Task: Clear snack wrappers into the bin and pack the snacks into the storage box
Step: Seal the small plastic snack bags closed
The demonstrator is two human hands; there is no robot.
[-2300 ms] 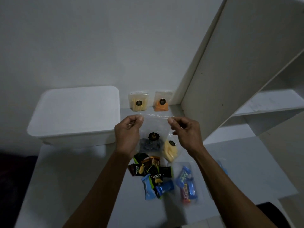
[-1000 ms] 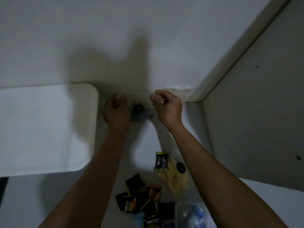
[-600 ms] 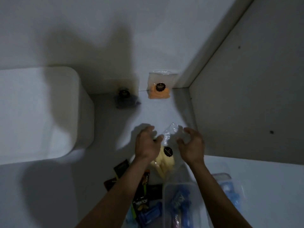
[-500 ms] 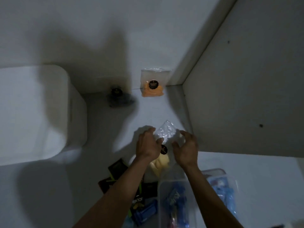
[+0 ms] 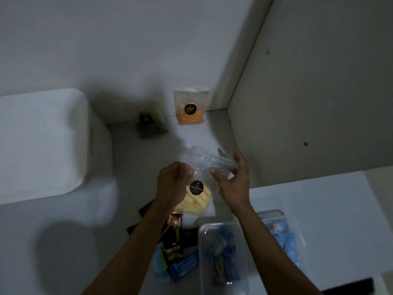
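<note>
A clear crinkled bag of pale yellow sticks [image 5: 196, 200] with a black round sticker sits mid-table, its top pinched by the left hand [image 5: 173, 185]; at three o'clock, the right hand [image 5: 234, 184] is spread, fingers touching the plastic.

A single head-worn camera is looking forward and steeply down from above the near edge of the white worktop [image 5: 63, 241], close enough that both forearms are entering from the bottom of the frame. It is facing the far wall, taking in the far right corner where a cabinet side panel [image 5: 319, 103] is meeting the wall. The wide lens is bending the worktop's edges. The lidded white box [image 5: 42, 143] is lying at the left edge. No second view is sharing the scene.
</note>
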